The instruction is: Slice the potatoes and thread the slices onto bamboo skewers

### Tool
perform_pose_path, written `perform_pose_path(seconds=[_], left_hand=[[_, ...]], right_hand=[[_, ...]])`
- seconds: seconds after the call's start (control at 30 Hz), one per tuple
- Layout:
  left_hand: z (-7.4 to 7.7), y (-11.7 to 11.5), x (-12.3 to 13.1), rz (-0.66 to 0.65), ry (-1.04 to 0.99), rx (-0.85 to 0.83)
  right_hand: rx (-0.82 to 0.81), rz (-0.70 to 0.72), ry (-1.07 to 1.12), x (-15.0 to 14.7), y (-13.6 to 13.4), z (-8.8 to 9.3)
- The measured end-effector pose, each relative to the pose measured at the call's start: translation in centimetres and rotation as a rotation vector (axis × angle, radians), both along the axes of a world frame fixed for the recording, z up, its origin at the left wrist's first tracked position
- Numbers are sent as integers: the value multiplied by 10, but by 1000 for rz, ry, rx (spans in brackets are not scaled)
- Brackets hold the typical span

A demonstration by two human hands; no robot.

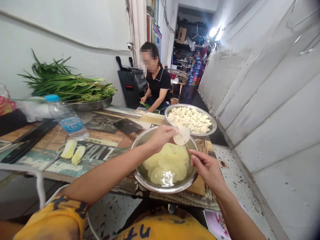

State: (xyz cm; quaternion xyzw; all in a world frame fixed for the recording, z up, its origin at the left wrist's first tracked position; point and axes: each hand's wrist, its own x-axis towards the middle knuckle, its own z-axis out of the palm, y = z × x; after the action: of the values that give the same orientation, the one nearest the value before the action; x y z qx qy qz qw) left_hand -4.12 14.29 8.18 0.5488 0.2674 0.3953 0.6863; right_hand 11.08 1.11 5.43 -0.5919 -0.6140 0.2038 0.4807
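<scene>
"Where's the slice [183, 136]?"
"Pinched in the left hand's [163, 136] fingers, against the stick [187, 147] the right hand [205, 166] grips, above the bowl [166, 190]."
"Which step?"
"Skewering, apparently; the next push calls for a steady slice and straight stick."

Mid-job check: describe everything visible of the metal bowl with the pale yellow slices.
The metal bowl is round, silvery and shiny, with a broad rim. It sits upright on the patterned table, near the edge; a wooden board shows beside it, but whether this runs underneath is hidden. Inside, thin, round, overlapping slices lie in liquid that throws back a bright glare. The left hand is above it, the right hand at its right side; contact with the rim is unclear.
</scene>
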Motion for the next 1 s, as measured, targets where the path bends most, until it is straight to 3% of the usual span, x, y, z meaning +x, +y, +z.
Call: perform_pose_path(seconds=[0.17,0.23,0.33,0.5,0.57,0.67,0.77,0.87,1.0], left_hand=[[1,-3,2,57,47,42],[1,-4,3,61,61,56],[2,-6,3,76,63,78],[3,-6,2,38,28,35],[3,-6,2,9,-2,11],[1,-4,2,-17,-33,-8],[-1,-3,2,-12,-28,-9],[-1,-3,2,-5,-17,-13],[0,-3,2,7,-24,-35]], right_hand=[[262,-122,-506,2,-6,-14],[277,-141,-542,1,-8,-17],[139,-72,-220,-2,-9,-8],[-392,314,713,0,-8,15],[-446,378,847,1,-8,17],[-349,253,637,2,-10,12],[-46,41,116,2,-12,4],[217,-44,-278,2,-12,-2],[287,-53,-352,2,-10,-4]])
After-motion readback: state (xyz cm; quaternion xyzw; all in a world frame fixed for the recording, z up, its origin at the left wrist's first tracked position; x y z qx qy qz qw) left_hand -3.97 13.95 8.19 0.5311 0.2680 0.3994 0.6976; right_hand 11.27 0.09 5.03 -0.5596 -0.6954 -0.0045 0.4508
